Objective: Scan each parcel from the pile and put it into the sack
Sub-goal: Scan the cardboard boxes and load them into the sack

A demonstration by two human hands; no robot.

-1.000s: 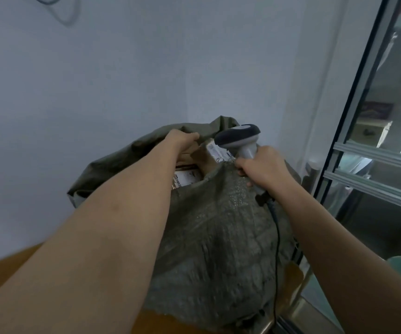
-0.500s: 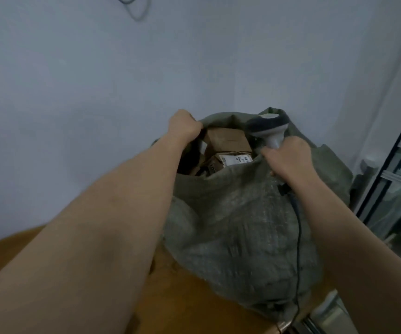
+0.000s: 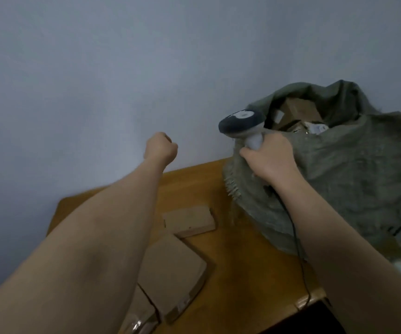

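On the right side of the brown wooden table sat the big grey-green woven sack, with its mouth open at the top and brown cardboard boxes showing inside; there were too many and too dark to count. There was one sack. Down on the table, near the person's left arm, lay three flat brown cardboard parcels: the big one in the middle, a smaller one just behind it, and one more at the bottom edge, partly hidden by the arm. The big parcel's long side ran from near the person up toward the sack. The parcels lay below and in front of the left hand, which was up in the air by the wall, curled into a fist and holding nothing. The left hand was nearer to the parcels, so it looked like the one to reach down for the next one. The right hand was wrapped round the handle of the one grey and dark-blue barcode scanner, and it rested against the sack's near edge. One thin black cord hung from the scanner down across the table.
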